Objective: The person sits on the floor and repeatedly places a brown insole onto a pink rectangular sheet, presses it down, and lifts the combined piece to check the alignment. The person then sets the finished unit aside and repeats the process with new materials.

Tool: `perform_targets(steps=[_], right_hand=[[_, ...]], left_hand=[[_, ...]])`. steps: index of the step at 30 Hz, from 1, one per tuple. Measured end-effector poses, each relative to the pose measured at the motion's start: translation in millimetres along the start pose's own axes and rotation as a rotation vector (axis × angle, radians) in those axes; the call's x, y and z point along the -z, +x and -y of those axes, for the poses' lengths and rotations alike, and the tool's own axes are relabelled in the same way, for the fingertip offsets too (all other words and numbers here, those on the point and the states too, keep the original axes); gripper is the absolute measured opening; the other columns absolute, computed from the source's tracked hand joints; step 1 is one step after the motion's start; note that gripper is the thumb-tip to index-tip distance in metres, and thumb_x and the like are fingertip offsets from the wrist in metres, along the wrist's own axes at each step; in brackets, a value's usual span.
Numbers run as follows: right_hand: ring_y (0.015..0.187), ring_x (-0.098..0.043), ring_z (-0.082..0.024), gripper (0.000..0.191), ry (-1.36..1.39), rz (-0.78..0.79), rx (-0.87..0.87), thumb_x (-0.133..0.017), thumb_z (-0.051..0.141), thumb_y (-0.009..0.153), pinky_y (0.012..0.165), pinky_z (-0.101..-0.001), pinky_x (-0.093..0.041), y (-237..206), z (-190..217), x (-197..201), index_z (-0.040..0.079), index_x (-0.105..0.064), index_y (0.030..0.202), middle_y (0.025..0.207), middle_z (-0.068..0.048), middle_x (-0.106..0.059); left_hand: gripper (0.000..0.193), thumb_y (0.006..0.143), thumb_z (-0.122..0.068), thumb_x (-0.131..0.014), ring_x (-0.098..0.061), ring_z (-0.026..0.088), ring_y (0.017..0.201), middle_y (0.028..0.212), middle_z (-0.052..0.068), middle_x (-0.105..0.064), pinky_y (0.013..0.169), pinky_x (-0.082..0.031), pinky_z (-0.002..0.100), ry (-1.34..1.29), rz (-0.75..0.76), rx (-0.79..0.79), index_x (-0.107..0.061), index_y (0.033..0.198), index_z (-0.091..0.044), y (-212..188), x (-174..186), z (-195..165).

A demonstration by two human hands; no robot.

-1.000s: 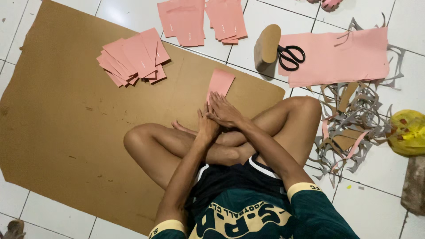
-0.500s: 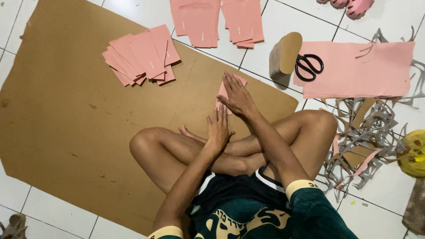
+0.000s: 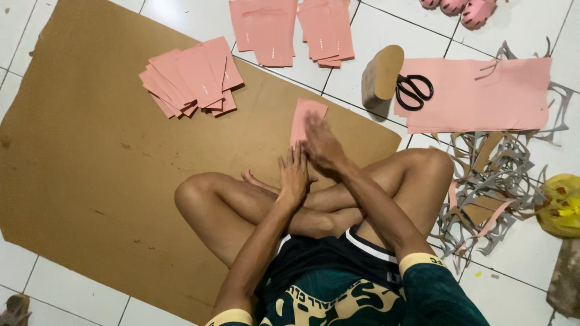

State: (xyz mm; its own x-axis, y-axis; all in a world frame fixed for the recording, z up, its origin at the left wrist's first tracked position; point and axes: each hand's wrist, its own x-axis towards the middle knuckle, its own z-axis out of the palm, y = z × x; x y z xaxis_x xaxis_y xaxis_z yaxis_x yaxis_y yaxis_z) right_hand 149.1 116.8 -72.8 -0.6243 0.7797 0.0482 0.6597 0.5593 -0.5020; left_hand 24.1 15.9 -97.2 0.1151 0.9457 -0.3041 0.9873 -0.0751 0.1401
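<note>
Two hands work one pink piece (image 3: 307, 121) near the cardboard's (image 3: 90, 199) far edge: our right hand (image 3: 323, 148) presses flat and open on it, gripping nothing; our left hand (image 3: 293, 176) lies open just beside. Pressed unevenly, we judge the piece could skid or crease. Cardboard covers white tile floor (image 3: 525, 253); scissors (image 3: 413, 90) and scraps (image 3: 483, 193) lie off its right edge.

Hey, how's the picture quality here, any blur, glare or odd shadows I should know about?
Head view: the right hand is motion-blurred over the pink sheet; the left hand is sharper. Soft reflections show on the white floor tiles; the scissors and cardboard look crisp, with only soft shadows.
</note>
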Motion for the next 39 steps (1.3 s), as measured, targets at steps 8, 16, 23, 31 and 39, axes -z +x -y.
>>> perform_targets(steps=[8,16,23,31,39], right_hand=[[0.157,-0.021,-0.035,0.08,-0.061,0.093,0.071,-0.045,0.05,0.105,0.128,-0.0438,-0.016,25.9,9.7,10.4,-0.007,-0.025,0.158,0.167,-0.023,-0.022],[0.156,-0.024,-0.024,0.086,1.228,-0.112,-0.574,-0.024,0.065,0.101,0.123,-0.0398,-0.011,85.6,-13.6,44.0,0.001,-0.034,0.158,0.167,-0.014,-0.031],[0.151,-0.042,-0.03,0.091,1.095,-0.407,-0.351,-0.018,0.069,0.105,0.127,-0.0403,-0.03,-20.9,-46.2,52.4,-0.003,-0.036,0.158,0.16,-0.021,-0.046],[0.157,-0.015,-0.044,0.105,0.417,-0.19,-0.219,-0.028,0.076,0.1,0.127,-0.0457,-0.02,-34.7,5.0,22.0,-0.005,-0.011,0.164,0.169,-0.032,-0.012],[0.16,-0.017,-0.043,0.087,0.213,0.07,0.165,-0.036,0.06,0.109,0.132,-0.0472,-0.014,-3.0,45.9,-40.5,-0.007,-0.019,0.161,0.169,-0.031,-0.018]], left_hand=[[0.112,0.082,-0.07,-0.067,-0.02,0.034,0.154,0.168,0.015,-0.02,0.119,-0.023,0.063,0.174,0.064,0.009,-0.025,0.159,-0.001,-4.3,5.3,-8.1],[0.114,0.076,-0.061,-0.075,-0.028,0.032,0.15,0.166,0.016,-0.02,0.114,-0.032,0.056,-0.064,0.119,0.095,-0.024,0.158,0.0,-5.6,46.5,-16.7],[0.034,0.1,-0.005,-0.059,-0.058,0.031,0.131,0.137,0.013,-0.061,0.111,-0.048,0.046,-0.185,-0.162,-0.008,-0.059,0.134,-0.004,42.4,51.8,9.2],[0.067,0.095,-0.02,-0.069,-0.039,0.045,0.138,0.155,0.03,-0.038,0.114,-0.037,0.051,-0.509,-0.437,-0.037,-0.04,0.15,0.005,41.6,43.2,68.7],[0.082,0.091,-0.026,-0.063,-0.023,0.044,0.151,0.167,0.022,-0.017,0.112,-0.032,0.063,-0.134,-0.179,-0.001,-0.026,0.159,0.003,1.2,0.5,61.0]])
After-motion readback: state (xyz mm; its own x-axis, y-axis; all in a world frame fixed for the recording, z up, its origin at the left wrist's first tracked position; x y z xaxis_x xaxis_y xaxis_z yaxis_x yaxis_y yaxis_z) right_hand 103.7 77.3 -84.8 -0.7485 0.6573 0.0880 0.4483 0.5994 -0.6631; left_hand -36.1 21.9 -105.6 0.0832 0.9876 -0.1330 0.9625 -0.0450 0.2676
